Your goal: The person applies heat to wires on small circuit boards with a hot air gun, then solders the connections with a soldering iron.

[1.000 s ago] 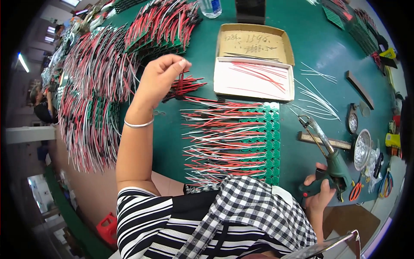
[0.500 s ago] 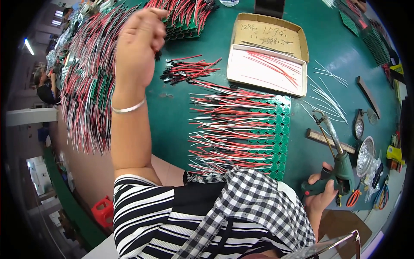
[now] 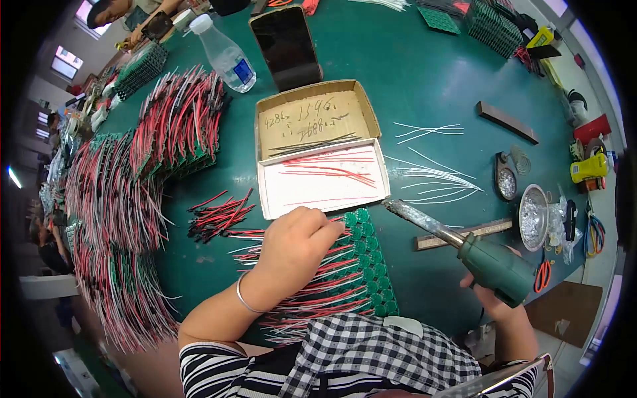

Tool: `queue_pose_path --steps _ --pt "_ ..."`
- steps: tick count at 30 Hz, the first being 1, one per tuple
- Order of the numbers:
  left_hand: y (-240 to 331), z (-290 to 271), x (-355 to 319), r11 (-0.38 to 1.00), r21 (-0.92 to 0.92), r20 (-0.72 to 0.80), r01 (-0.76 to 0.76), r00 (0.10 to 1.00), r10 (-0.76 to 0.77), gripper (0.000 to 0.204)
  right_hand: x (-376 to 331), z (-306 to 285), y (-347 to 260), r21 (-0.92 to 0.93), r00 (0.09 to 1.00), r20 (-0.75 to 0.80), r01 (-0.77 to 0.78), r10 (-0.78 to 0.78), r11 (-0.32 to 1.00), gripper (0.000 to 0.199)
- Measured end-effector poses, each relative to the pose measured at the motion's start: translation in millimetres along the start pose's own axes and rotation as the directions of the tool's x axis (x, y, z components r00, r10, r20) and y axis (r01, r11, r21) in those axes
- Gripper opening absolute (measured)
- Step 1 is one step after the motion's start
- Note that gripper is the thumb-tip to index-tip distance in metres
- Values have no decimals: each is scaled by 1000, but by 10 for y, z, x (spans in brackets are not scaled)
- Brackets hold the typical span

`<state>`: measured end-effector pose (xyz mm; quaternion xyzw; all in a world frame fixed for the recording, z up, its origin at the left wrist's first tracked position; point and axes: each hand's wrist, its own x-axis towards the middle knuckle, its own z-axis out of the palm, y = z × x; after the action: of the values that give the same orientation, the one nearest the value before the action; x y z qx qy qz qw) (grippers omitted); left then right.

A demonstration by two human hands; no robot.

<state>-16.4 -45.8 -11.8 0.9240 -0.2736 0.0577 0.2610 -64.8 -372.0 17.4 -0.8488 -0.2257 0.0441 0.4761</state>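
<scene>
Looks like soldering wires (image 3: pixel 322 302) to the green board (image 3: pixel 377 272), flat on the table (image 3: pixel 398 63) beside my left hand (image 3: pixel 296 244). Fingers bunched at its top end; can't tell if they're gripping. Right hand (image 3: pixel 492 298) curls round the soldering gun (image 3: pixel 494 264). Next calls for steady tip contact.

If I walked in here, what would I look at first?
Probably the big, bushy heap of red, white and black wires along the left of the green table. Next, maybe the green soldering gun in the person's right hand, its metal tip near the wired green boards below the left hand.
</scene>
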Motion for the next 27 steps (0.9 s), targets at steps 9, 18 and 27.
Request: queue_pose_path --steps 9,18,27 --pt "-3 184 79 960 243 -12 -135 990 142 10 -138 414 -11 644 842 -56 -379 536 664 30" --pt "14 336 66 990 100 -59 -101 992 108 15 -278 358 26 105 915 29 -403 402 909 22" --pt "49 344 38 992 75 -65 -103 992 108 17 -310 390 96 -42 970 -4 -243 243 969 38"
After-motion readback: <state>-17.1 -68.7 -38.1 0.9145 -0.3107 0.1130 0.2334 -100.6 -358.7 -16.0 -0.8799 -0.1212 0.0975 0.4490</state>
